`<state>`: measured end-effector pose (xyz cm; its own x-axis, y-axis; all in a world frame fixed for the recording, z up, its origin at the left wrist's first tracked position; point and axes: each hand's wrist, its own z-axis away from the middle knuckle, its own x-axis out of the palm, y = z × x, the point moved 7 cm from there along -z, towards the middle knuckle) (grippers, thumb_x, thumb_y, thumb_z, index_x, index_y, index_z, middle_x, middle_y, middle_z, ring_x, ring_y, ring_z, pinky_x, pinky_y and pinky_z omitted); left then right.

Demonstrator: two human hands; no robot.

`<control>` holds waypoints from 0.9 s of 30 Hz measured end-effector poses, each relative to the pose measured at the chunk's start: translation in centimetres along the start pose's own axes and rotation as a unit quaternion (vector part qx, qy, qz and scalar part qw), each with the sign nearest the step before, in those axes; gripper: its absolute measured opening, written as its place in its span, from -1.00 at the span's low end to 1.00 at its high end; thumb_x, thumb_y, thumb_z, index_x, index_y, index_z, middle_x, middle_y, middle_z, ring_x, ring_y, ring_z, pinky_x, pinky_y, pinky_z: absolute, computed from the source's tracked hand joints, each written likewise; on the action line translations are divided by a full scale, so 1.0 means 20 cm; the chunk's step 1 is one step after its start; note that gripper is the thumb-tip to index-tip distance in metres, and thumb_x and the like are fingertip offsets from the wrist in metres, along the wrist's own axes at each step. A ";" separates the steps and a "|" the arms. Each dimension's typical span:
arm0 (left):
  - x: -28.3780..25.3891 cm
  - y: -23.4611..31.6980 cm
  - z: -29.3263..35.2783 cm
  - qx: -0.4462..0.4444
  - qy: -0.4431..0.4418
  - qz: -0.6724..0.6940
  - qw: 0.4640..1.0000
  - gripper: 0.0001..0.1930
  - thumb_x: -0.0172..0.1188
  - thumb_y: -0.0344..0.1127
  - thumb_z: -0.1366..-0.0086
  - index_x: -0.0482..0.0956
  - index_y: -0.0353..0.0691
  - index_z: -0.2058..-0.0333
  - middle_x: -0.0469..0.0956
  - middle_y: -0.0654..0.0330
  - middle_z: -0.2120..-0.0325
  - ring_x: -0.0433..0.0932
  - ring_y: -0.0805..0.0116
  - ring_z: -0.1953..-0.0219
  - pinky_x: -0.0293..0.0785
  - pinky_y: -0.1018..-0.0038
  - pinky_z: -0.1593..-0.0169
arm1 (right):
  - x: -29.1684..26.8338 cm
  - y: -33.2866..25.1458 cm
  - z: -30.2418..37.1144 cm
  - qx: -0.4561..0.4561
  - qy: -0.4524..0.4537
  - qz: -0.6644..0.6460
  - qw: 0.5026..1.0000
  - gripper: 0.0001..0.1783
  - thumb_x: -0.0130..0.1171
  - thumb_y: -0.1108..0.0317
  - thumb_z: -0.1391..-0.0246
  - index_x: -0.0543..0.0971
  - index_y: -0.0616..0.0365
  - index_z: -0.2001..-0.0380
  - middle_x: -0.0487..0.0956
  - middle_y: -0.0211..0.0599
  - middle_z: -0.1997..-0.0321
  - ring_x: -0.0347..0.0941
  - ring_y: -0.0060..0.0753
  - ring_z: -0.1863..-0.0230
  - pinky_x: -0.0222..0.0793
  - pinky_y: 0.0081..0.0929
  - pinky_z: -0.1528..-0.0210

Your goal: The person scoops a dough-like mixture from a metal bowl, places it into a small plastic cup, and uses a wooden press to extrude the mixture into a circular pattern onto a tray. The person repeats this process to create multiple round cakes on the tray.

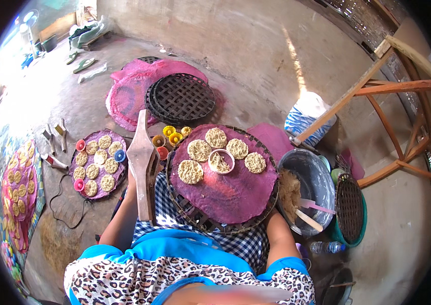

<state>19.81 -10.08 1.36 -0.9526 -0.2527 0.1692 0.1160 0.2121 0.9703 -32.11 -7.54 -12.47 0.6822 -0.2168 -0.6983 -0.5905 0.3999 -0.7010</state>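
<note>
A round woven tray (223,230) lies over my lap, lined with a purple-pink cloth (236,198). Several round noodle cakes (191,172) form an arc on its far half, and a small white-rimmed ring mould (220,161) there has noodle strands inside. Left of the tray, a wooden press (143,162) with a wide middle stands upright. My left forearm (119,226) runs up behind the press, so the fingers are hidden. My right forearm (279,236) reaches the tray's right rim, and the hand is out of sight under or behind it.
Yellow and red moulds (169,133) sit beyond the press. A smaller cloth-lined tray (95,152) of noodle cakes is on the floor at left. Stacked woven trays (182,96) lie ahead. At right are a grey basin (311,175) with dough, a bottle (327,247) and a wooden frame (373,107).
</note>
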 end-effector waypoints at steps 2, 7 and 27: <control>0.02 0.01 0.01 -0.004 -0.009 0.013 1.000 -0.83 0.13 -0.31 -0.16 0.45 -0.29 0.35 0.45 0.19 0.59 0.43 0.45 0.63 0.33 0.59 0.64 | -0.03 -0.01 0.03 -0.005 0.010 -0.052 0.999 -0.75 0.09 0.45 0.14 0.55 0.25 0.30 0.54 -0.01 0.27 0.45 -0.05 0.18 0.33 -0.32 0.13; 0.07 0.02 0.01 -0.001 -0.030 0.021 0.999 -0.82 0.11 -0.30 -0.17 0.44 -0.30 0.33 0.45 0.18 0.56 0.44 0.44 0.59 0.36 0.57 0.60 | -0.09 -0.07 0.14 -0.034 0.030 -0.192 0.980 -0.74 0.09 0.44 0.15 0.55 0.25 0.29 0.54 0.01 0.25 0.45 -0.02 0.17 0.33 -0.31 0.12; 0.25 -0.02 0.03 0.007 -0.092 0.012 0.996 -0.77 0.02 -0.28 -0.23 0.43 -0.32 0.23 0.48 0.15 0.43 0.49 0.39 0.45 0.48 0.51 0.45 | -0.60 -0.08 0.39 -0.094 0.140 -0.436 0.884 -0.60 0.11 0.22 -0.07 0.48 0.24 0.08 0.45 -0.28 -0.02 0.30 -0.51 -0.09 0.06 -0.45 -0.16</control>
<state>14.80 -10.82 1.68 -0.9854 -0.0700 0.1555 0.1359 0.2285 0.9640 -36.05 1.32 -1.90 0.7960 -0.5915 0.1288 0.0277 -0.1770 -0.9838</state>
